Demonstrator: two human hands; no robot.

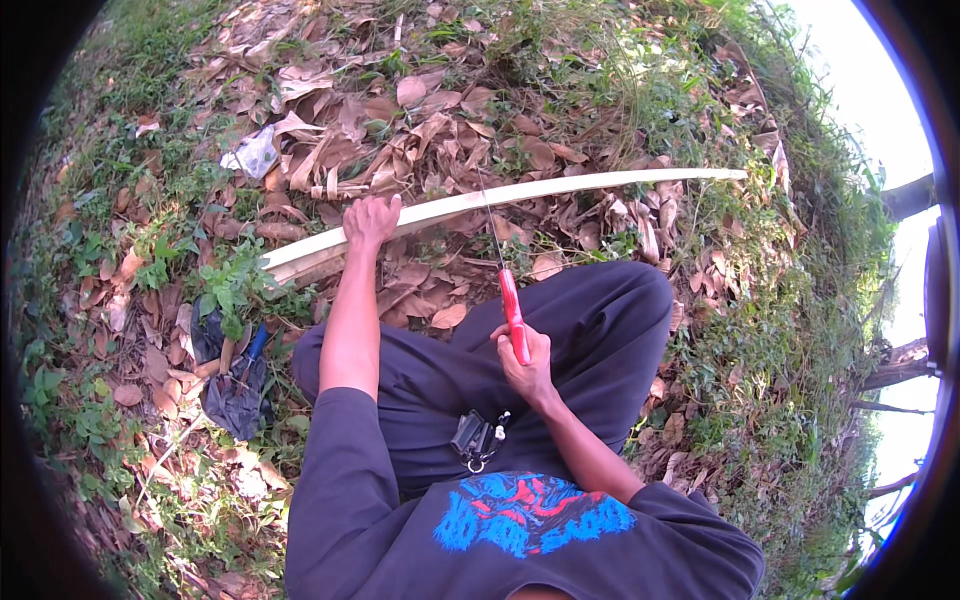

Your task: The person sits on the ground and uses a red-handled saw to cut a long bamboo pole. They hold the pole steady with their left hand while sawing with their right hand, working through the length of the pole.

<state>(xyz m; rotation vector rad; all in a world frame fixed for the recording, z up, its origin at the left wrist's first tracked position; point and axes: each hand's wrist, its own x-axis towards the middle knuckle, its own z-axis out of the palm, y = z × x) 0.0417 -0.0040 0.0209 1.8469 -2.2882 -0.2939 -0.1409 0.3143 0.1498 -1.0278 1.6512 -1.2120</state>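
While the person sits on the ground [120,300] with legs crossed, both hands are busy out in front. The left hand [371,220] reaches forward and rests on a long pale strip of wood [560,187]. Its fingers [385,207] are curled down over the top of the strip, pressing on it near its left end. The strip lies on the ground across the view, from the green plants on the left to the grass on the right, and it looks bent like a bow. Its left end looks split into thin layers.

The right hand [525,365] is closed tight around the red handle of a saw [506,285]. The thin blade points up and away from the person, and its tip reaches the strip to the right of the left hand. I cannot tell if the blade is touching the wood or just in front of it.

Dry brown leaves [440,120] cover the ground all around the strip. Green grass [760,330] grows on the right side. A crumpled white scrap [252,153] lies among the leaves at the far left. A dark cloth [236,395] lies on the ground beside the person's left knee, with a blue thing sticking out of it. A bunch of keys [477,438] hangs at the person's waist, over the dark trousers. The person wears a dark shirt with a blue and red picture on the front.
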